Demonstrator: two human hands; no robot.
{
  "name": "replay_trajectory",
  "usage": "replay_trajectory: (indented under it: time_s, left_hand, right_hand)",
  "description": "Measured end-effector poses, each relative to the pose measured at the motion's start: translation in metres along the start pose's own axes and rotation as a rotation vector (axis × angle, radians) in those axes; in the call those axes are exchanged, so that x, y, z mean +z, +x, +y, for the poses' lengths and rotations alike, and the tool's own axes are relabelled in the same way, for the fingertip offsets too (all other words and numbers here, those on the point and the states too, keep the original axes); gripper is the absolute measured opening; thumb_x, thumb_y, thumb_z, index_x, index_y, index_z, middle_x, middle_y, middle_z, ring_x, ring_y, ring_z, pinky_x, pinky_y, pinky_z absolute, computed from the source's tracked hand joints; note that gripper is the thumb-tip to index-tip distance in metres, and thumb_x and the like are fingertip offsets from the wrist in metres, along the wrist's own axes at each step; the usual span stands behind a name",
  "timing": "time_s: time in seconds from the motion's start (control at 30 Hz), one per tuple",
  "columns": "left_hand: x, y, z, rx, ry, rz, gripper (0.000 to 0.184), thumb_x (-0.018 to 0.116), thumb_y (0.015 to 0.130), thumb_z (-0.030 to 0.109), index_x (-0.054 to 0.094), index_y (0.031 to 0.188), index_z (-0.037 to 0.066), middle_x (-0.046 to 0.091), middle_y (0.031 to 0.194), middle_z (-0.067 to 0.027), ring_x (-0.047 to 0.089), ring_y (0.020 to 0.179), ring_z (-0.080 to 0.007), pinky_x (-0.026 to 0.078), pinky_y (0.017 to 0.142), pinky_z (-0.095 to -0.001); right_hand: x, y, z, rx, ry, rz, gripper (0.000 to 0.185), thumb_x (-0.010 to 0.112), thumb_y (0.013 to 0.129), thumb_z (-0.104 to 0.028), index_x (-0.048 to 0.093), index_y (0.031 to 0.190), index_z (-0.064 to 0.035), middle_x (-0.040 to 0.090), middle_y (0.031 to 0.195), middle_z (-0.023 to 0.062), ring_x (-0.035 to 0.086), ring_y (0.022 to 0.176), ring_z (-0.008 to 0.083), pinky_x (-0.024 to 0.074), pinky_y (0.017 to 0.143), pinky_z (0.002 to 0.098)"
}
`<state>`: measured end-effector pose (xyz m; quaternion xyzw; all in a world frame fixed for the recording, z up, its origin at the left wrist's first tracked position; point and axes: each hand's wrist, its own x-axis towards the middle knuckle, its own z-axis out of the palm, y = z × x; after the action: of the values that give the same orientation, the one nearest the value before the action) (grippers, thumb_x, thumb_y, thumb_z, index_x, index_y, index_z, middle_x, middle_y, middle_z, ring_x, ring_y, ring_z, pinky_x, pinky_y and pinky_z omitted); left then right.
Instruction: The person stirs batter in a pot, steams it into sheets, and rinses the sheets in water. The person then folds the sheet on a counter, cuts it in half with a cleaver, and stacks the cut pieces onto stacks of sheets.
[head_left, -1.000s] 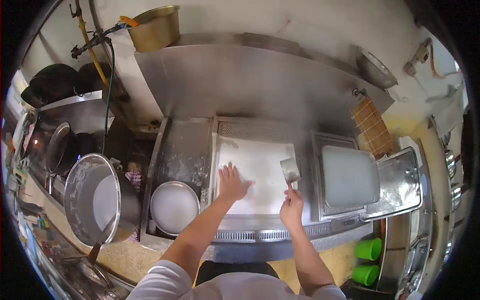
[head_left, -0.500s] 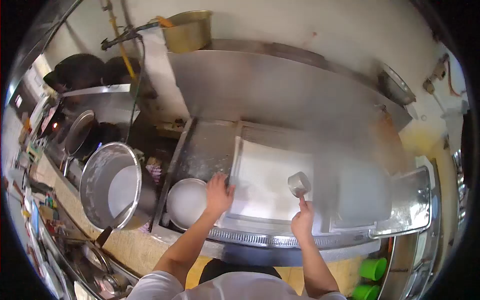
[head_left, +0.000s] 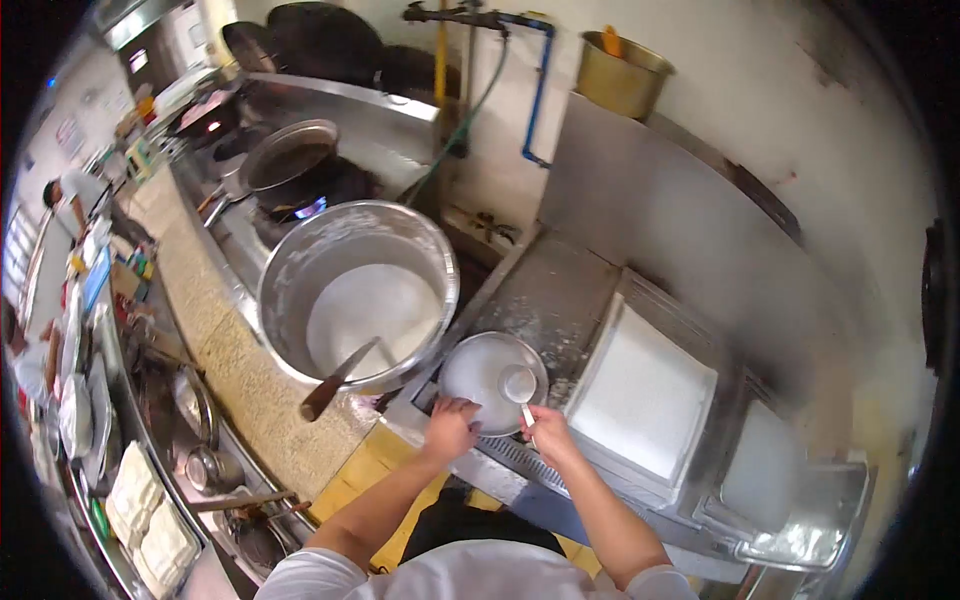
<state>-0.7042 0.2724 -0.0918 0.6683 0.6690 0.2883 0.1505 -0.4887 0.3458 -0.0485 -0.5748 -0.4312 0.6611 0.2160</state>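
Note:
A round metal basin (head_left: 462,362) of white liquid sits at the left end of the steel counter. My left hand (head_left: 453,430) is at its near left rim, fingers curled against the edge. In my right hand (head_left: 549,436) is the handle of a small metal ladle (head_left: 518,383). The ladle's round cup is over the right part of the basin, at or in the liquid; I cannot tell how deep. To the right of the basin, a flat square tray (head_left: 648,390) is covered with a smooth white layer.
A large pot (head_left: 285,290) of white liquid stands left of the basin, with a wooden-handled tool (head_left: 325,393) leaning in it. Behind it, a pan (head_left: 290,155) is over a lit burner. A shiny metal tray (head_left: 800,545) lies at the right. A co-worker (head_left: 85,200) stands far left.
The ladle has moved left from above the white-covered tray to the basin, in my right hand. My left hand has shifted from the basin's right side to its near left rim. The view has turned left.

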Motion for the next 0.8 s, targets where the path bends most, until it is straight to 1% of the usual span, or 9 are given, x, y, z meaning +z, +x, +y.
replay_trajectory:
  time_s: [0.1,0.23,0.33,0.37,0.4,0.57,0.67,0.73,0.8]
  left_hand:
    - [-0.015,-0.031,0.005,-0.01,-0.062,0.033,0.032,0.076,0.079,0.015,0.073,0.11,0.009,0.069,0.115,-0.0122,0.062,0.109,-0.0343,0.047,0.104,-0.0472]
    - [-0.04,-0.069,0.023,-0.064,-0.128,0.066,0.031,0.073,0.079,0.009,0.073,0.111,0.008,0.069,0.113,-0.0138,0.064,0.106,-0.0352,0.052,0.096,-0.0457]
    - [-0.045,-0.097,0.032,-0.074,-0.121,0.11,0.033,0.072,0.08,0.007,0.073,0.113,0.008,0.069,0.114,-0.0153,0.064,0.107,-0.0357,0.052,0.097,-0.0454]
    - [-0.047,-0.106,0.04,-0.131,-0.143,0.132,0.032,0.072,0.081,0.007,0.074,0.112,0.01,0.07,0.117,-0.0171,0.066,0.108,-0.0371,0.054,0.096,-0.0459]
    - [-0.046,-0.115,0.047,-0.158,-0.14,0.145,0.031,0.072,0.081,0.008,0.074,0.112,0.01,0.07,0.117,-0.0168,0.065,0.109,-0.037,0.053,0.097,-0.0457]
    - [-0.053,-0.17,0.089,-0.337,-0.21,0.222,0.03,0.072,0.085,0.011,0.073,0.115,0.009,0.069,0.116,-0.0182,0.064,0.109,-0.039,0.053,0.097,-0.0458]
    - [-0.071,-0.201,0.121,-0.488,-0.25,0.235,0.03,0.073,0.088,0.015,0.073,0.118,0.009,0.069,0.116,-0.0188,0.064,0.11,-0.0392,0.053,0.096,-0.0446]
    - [-0.083,-0.219,0.134,-0.591,-0.247,0.223,0.029,0.073,0.091,0.018,0.073,0.119,0.009,0.07,0.117,-0.0179,0.066,0.109,-0.0382,0.055,0.093,-0.0429]
    - [-0.085,-0.241,0.136,-0.601,-0.283,0.303,0.031,0.074,0.091,0.018,0.072,0.121,0.008,0.071,0.116,-0.0178,0.067,0.109,-0.0368,0.055,0.092,-0.0415]
  right_hand:
    - [0.033,0.038,0.036,0.008,0.079,-0.034,0.026,0.055,0.085,0.012,0.068,0.107,0.0051,0.065,0.092,0.0086,0.06,0.076,0.0169,0.0498,0.065,0.0293]
    - [0.051,0.055,0.062,0.075,0.223,-0.105,0.021,0.057,0.087,0.01,0.064,0.105,0.0029,0.064,0.094,0.0095,0.061,0.074,0.0184,0.0515,0.062,0.0314]
    - [0.052,0.042,0.063,0.12,0.247,-0.104,0.027,0.057,0.086,0.01,0.06,0.112,0.0025,0.064,0.094,0.0093,0.062,0.076,0.0197,0.053,0.065,0.0326]
    - [0.05,0.039,0.064,0.12,0.207,-0.141,0.037,0.058,0.086,0.009,0.054,0.121,0.0025,0.064,0.096,0.0096,0.063,0.078,0.0207,0.0541,0.066,0.0327]
    - [0.047,0.034,0.065,0.129,0.202,-0.186,0.038,0.058,0.086,0.009,0.053,0.123,0.0027,0.064,0.096,0.0095,0.063,0.078,0.0206,0.0544,0.065,0.0325]
    - [0.04,-0.016,0.083,0.115,0.096,-0.402,0.038,0.058,0.088,0.007,0.053,0.126,0.0036,0.064,0.098,0.0098,0.064,0.078,0.0201,0.0562,0.067,0.0317]
    - [0.052,-0.076,0.083,0.17,0.03,-0.478,0.038,0.06,0.09,0.004,0.055,0.128,0.0048,0.064,0.101,0.0109,0.065,0.086,0.0197,0.0565,0.075,0.0324]
    - [0.065,-0.114,0.081,0.083,-0.112,-0.584,0.039,0.061,0.091,0.003,0.056,0.13,0.0056,0.065,0.103,0.0106,0.065,0.089,0.019,0.0564,0.079,0.0317]
    - [0.08,-0.139,0.085,-0.032,-0.255,-0.684,0.04,0.061,0.091,0.003,0.056,0.131,0.0055,0.065,0.104,0.0095,0.065,0.089,0.0185,0.0563,0.08,0.0309]
